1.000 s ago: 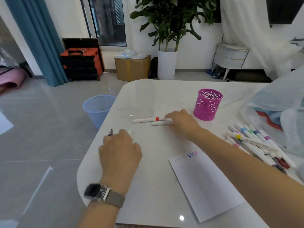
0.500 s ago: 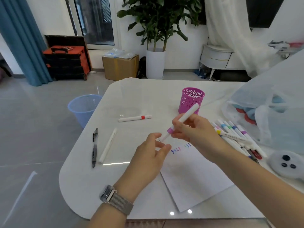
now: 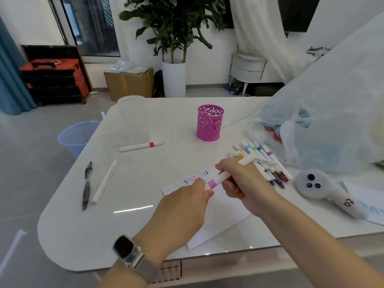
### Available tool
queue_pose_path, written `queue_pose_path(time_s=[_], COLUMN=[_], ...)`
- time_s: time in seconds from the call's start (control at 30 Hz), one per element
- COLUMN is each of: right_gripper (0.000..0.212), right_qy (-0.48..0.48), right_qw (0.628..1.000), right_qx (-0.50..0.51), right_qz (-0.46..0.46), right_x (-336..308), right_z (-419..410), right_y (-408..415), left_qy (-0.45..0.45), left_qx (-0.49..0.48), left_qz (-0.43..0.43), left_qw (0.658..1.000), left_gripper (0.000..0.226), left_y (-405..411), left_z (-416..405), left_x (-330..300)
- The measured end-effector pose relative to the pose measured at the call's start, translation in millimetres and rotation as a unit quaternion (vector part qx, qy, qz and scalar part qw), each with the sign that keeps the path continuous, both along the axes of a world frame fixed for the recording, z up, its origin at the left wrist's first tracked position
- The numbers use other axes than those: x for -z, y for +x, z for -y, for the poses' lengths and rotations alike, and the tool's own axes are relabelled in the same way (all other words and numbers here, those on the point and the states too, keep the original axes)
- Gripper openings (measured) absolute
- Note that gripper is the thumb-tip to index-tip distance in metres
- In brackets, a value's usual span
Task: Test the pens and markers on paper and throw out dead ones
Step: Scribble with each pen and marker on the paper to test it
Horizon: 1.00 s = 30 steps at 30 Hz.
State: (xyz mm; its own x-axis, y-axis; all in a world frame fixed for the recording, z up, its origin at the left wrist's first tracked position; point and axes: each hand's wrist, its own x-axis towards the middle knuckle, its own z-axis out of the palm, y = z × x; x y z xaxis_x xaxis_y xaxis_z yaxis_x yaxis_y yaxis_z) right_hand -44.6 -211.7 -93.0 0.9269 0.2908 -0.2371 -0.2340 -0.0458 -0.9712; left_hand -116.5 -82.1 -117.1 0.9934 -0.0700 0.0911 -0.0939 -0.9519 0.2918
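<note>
White marker with one pink band, both hands clamped on it: right hand mid-barrel, left hand at its end.

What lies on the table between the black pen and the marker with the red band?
In the head view, one white pen lies between the black pen and the red-banded marker; otherwise that stretch of the table is bare.

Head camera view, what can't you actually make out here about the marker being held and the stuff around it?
- Marker tip: head view, covered by the left hand.
- Marker barrel's middle: hidden inside the right hand grip.
- Pink holder contents: its wall blocks the inside.
- Scribbles on the paper: too small to judge; part lies under the hands.
- Blue bin: partly hidden by the table edge.
</note>
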Motion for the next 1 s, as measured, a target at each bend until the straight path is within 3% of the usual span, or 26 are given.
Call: queue_pose_path(time_s=[0.13,0.2,0.27,0.53,0.67,0.8,0.93,1.0], right_gripper=[0.038,0.049,0.053,0.057,0.056,0.06,0.024,0.027], right_qy=[0.152,0.316,0.405,0.366,0.406,0.45,0.446,0.465], right_qw=[0.981,0.936,0.896,0.894,0.855,0.846,0.865,0.859], right_qx=[0.116,0.113,0.1,0.18,0.305,0.251,0.19,0.167], right_qz=[-0.025,-0.103,-0.153,-0.185,-0.109,-0.136,-0.131,-0.134], right_x=[2,2,-1,-12,-16,11,12,13], right_z=[5,5,5,20,86,83,60,54], right_y=[12,14,13,35,74,78,75,74], left_qy=[0.034,0.051,0.049,0.058,0.064,-0.041,-0.069,-0.058], left_qx=[-0.003,-0.006,0.004,0.036,-0.029,-0.067,-0.031,-0.014], left_qz=[0.023,0.02,0.008,0.024,-0.019,-0.006,0.006,0.037], left_qw=[0.999,0.999,0.999,0.997,0.997,0.997,0.997,0.998], left_gripper=[0.021,0.023,0.025,0.028,0.029,0.033,0.033,0.028], left_y=[1,0,0,4,-9,-3,1,2], left_z=[5,9,15,23,-14,-24,-2,2], left_x=[3,7,11,6,12,15,13,10])
